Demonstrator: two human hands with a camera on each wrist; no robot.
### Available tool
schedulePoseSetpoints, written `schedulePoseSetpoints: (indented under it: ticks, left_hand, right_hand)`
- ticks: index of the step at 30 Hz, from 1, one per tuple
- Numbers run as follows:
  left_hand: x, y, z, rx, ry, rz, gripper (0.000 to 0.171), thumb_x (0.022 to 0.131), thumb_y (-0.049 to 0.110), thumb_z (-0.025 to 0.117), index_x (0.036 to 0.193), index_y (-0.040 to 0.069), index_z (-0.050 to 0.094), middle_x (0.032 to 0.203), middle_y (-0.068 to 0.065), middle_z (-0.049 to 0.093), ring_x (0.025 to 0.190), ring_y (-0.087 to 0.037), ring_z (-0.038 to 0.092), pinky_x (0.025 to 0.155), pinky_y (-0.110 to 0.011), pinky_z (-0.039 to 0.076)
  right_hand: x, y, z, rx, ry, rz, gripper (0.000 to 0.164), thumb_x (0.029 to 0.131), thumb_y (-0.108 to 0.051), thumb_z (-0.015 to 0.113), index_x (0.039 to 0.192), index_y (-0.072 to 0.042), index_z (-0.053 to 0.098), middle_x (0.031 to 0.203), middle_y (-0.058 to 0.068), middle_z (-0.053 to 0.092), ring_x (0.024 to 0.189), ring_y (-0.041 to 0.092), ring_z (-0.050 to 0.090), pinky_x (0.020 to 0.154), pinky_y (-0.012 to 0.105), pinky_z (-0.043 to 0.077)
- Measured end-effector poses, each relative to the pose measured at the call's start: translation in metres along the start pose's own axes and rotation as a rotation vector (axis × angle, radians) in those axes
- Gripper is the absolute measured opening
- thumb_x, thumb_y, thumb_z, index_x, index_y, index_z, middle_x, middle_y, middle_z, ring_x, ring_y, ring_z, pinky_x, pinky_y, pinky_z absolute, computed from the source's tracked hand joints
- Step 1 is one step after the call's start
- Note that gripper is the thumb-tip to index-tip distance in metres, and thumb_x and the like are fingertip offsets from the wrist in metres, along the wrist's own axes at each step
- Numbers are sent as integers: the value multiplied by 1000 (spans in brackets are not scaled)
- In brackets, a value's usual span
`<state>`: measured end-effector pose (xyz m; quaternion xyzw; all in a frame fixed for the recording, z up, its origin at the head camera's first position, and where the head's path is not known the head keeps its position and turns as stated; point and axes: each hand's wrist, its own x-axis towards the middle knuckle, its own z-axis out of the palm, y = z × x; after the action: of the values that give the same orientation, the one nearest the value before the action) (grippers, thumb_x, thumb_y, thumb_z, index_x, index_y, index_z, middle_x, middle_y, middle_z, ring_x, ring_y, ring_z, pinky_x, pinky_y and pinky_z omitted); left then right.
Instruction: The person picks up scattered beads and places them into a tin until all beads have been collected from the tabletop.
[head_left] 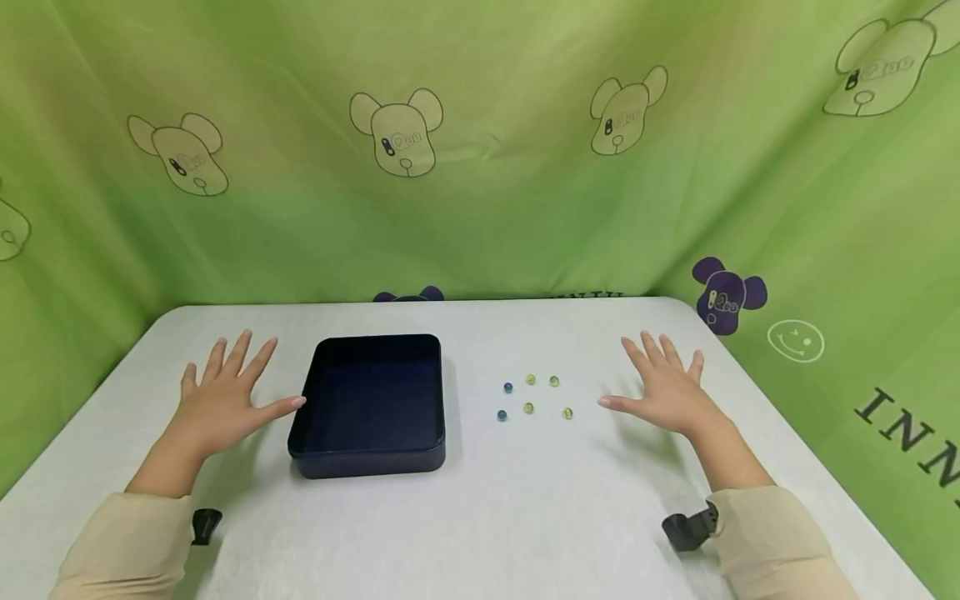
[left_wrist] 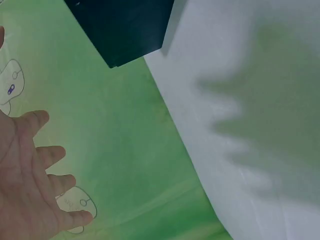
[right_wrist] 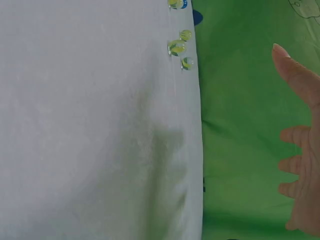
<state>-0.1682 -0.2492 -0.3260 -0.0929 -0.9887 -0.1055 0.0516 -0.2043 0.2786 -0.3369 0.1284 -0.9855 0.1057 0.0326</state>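
My left hand (head_left: 217,408) hovers over the table with its fingers spread, its thumb tip overlapping the left edge of a dark blue square tray (head_left: 367,463) in the head view. In the left wrist view the palm of that hand (left_wrist: 25,180) shows bare, and a corner of the tray (left_wrist: 125,30) appears at the top. On the other side, my right hand (head_left: 670,396) is also raised with fingers spread, holding nothing. Several glass marbles lie between the tray and the right hand: yellow-green ones (head_left: 567,413) and two blue ones (head_left: 502,416). The right wrist view shows some marbles (right_wrist: 177,48) too.
A white table (head_left: 495,525) spreads under everything. Behind it and along the sides hangs a green curtain (head_left: 495,225) printed with cartoon heads. Black wrist cameras, such as the one at the right sleeve (head_left: 688,528), stick out below the cuffs.
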Motion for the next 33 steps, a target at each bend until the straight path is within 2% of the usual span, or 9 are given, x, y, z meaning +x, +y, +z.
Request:
schedulePoseSetpoints:
  ticks: [4,7,16,23,33]
  left_hand:
    - [1,2,4,4,45,23,90,74,65,44,140,14,11,142,-17,1,125,-41,-6,86,-66,-2]
    - [1,3,6,5,52,33,89,75,65,44,140,15,11,142,-17,1,125,-41,-5,87,-66,-2]
    - [-4,3,12,-7,19,49,89,75,64,45,140,15,11,142,-17,-1,126,-37,-9,86,-66,-1]
    - [-5,6,18,-12,-17,69,88,75,65,45,140,15,12,142,-17,1,126,-39,-5,88,-65,1]
    - [-7,11,26,-31,-58,85,88,74,65,44,140,17,11,143,-16,-1,127,-37,-6,90,-63,1]
  right_hand:
    - [2,-5,2,17,2,-15,98,70,-64,53,136,0,18,137,29,6,123,46,-2,83,62,-19]
    - [4,-9,4,22,-1,-26,98,69,-64,54,137,-2,19,138,28,8,123,46,1,84,63,-17]
    - [6,-15,14,14,-30,-80,97,69,-64,53,136,-2,22,137,27,12,123,45,5,86,63,-14]
    - [4,-19,20,35,-53,-103,96,68,-63,55,136,-2,23,137,27,14,122,46,9,88,63,-10]
    - [2,-22,29,55,-98,-116,97,68,-63,55,135,-1,23,136,27,16,122,45,11,90,62,-5]
